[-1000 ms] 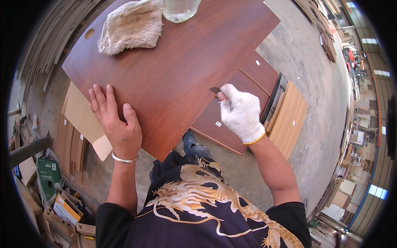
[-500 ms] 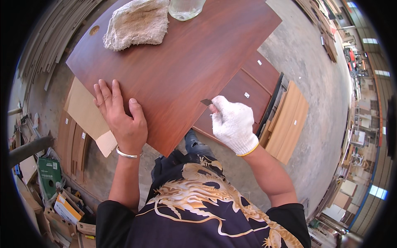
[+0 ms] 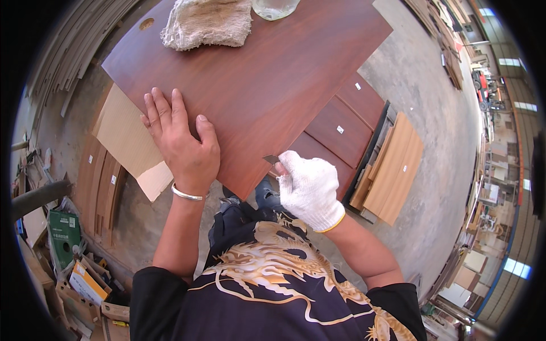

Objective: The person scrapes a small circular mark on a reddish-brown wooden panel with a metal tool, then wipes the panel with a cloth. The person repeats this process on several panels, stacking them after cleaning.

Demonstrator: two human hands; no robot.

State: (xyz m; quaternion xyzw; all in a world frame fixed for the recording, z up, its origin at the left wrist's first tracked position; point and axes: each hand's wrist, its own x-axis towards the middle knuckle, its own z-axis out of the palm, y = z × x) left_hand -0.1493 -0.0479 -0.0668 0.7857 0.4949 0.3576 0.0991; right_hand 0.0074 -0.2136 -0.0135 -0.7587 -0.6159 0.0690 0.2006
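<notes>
across the middle of the view, slanting from upper left to lower center, lies a broad reddish-brown wood-grain panel (image 3: 261, 85), smooth and softly glossy, with straight edges, a pointed near corner and a round hole (image 3: 147, 24) toward its far left. the bare left hand (image 3: 185, 145) lies palm down on the panel's left edge, fingers loosely spread and thumb held apart, gripping nothing; a shiny rounded metal bangle (image 3: 187, 194) circles the wrist. the right hand (image 3: 310, 190) wears a white knitted glove with a ribbed, yellow-trimmed cuff (image 3: 334, 223), a bit of skin showing near the fingertips. it is curled and pinches a small, thin, dark angular blade (image 3: 270, 158) at the panel's right edge, near the closest corner; whether the blade touches the wood i cannot tell. toward the top of the panel sits a thick folded cloth (image 3: 207, 24), off-white, coarse and frayed, with a clear, round-bottomed container (image 3: 276, 7) just beside it. below the panel's left side, flat tan cardboard (image 3: 131, 139) shows a torn, paler corner. lower on the right, dark red panels (image 3: 335, 131) lie near lighter brown planks (image 3: 395, 170) over smooth gray concrete (image 3: 398, 74).
</notes>
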